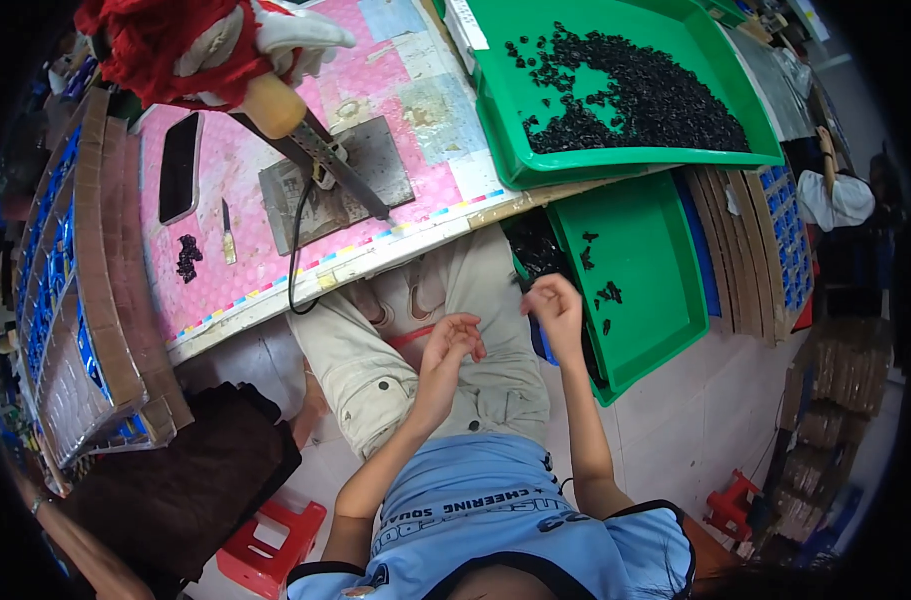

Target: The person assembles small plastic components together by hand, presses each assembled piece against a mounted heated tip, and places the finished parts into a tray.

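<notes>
Table with pink top and pale edge strip, tilted across upper frame. Floor of pale square tiles with dark grout. Red plastic stool lower left, a second small red stool lower right. Cardboard stacks at right, more cardboard trays at left. Even bright indoor light, no window visible.

A dark phone lies on the pink table mat, with a red plastic stool on the floor.
</notes>
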The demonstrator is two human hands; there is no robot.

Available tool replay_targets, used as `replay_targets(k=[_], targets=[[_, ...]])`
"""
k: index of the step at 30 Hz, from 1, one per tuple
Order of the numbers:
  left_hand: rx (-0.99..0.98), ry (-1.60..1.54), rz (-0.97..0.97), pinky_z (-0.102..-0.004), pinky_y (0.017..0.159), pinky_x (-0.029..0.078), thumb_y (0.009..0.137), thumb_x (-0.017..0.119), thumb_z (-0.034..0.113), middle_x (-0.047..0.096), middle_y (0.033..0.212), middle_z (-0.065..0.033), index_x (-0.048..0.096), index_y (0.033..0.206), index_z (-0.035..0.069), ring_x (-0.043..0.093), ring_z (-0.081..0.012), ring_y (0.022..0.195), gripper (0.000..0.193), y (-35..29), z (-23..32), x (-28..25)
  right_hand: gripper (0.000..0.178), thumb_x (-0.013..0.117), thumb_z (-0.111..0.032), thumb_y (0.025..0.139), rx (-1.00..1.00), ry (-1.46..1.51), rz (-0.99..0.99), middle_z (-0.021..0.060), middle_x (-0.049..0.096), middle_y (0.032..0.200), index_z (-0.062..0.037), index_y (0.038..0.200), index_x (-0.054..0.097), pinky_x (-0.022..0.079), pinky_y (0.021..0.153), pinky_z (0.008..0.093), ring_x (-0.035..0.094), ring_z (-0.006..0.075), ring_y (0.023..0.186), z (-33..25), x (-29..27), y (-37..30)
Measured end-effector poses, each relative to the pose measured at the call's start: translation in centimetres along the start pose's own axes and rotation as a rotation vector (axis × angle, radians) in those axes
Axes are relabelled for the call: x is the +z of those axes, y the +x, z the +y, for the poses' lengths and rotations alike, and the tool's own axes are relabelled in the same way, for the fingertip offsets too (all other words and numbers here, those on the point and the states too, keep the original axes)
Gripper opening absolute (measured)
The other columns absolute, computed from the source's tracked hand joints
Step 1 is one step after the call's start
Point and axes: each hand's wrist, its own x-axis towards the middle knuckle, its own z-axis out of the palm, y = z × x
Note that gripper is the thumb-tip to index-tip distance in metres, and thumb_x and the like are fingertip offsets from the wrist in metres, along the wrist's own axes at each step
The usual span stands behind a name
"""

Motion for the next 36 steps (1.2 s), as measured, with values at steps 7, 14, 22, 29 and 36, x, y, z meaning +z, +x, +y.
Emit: replay_targets(k=[7, 14, 22, 29, 36], targets=[[-0.065, 0.075, -0.078, -0.0196, 0.062, 0.035, 0.078, 0.041, 0.001, 0.046, 0.075, -0.0023, 0.045, 0.096, -0.001, 0.045, -0.0082, 0.068, 0.018, -1.8, -1.8, -0.2, 0.017, 0.058, -0.012, 0.077, 0.141, 0.143, 0.885, 0.0110, 0.058, 0.071, 0.0028, 0.083, 0.054, 0.049, 0.049, 0.0237, 0.056, 0.0150, 0.055, 12.6, -20.7, 3.2], [-0.010, 0.147, -0.040, -0.0185, 0.062, 0.035, 0.080, 0.044, 0.003, 0.046, 0.073, -0.0005, 0.046, 0.092, 0.001, 0.044, -0.0067, 0.068, 0.013, -2.8, -0.5, -1.3, 0.020, 0.055, -0.010, 0.078, 0.218, 0.140, 0.973, 0.0113, 0.058, 0.074, 0.0054, 0.091, 0.051, 0.047, 0.046, 0.0227, 0.055, 0.0154, 0.055, 14.6, -22.6, 4.8], [0.125, 0.246, -0.006, -0.0185, 0.064, 0.035, 0.080, 0.047, 0.004, 0.046, 0.075, -0.0006, 0.046, 0.088, 0.002, 0.043, -0.0059, 0.069, 0.008, -3.9, 3.2, -2.4, 0.026, 0.047, -0.001, 0.073, -0.134, -0.739, 1.121, 0.0074, 0.055, 0.069, 0.0059, 0.098, 0.047, 0.039, 0.046, 0.0207, 0.048, 0.0087, 0.050, 16.5, -17.0, 3.4], [0.318, 0.385, 0.080, -0.0196, 0.066, 0.035, 0.077, 0.049, 0.001, 0.045, 0.077, -0.0041, 0.047, 0.083, 0.001, 0.044, -0.0094, 0.072, 0.006, -5.2, 5.1, -2.5, 0.011, 0.050, -0.009, 0.072, -0.012, -0.760, 0.612, 0.0015, 0.047, 0.053, -0.0009, 0.070, 0.058, 0.032, 0.044, 0.0218, 0.040, 0.0064, 0.047, 18.4, -13.9, 1.8], [0.672, 0.628, 0.354, -0.0198, 0.063, 0.034, 0.075, 0.048, -0.001, 0.042, 0.077, -0.0050, 0.045, 0.079, 0.000, 0.042, -0.0100, 0.068, 0.004, -5.8, 8.6, -5.0, 0.032, 0.065, -0.036, 0.060, 0.646, -1.058, 0.612, 0.0165, 0.061, 0.082, -0.0079, 0.076, 0.065, 0.045, 0.073, 0.0348, 0.058, 0.0288, 0.081, 22.1, -14.7, 3.5]])
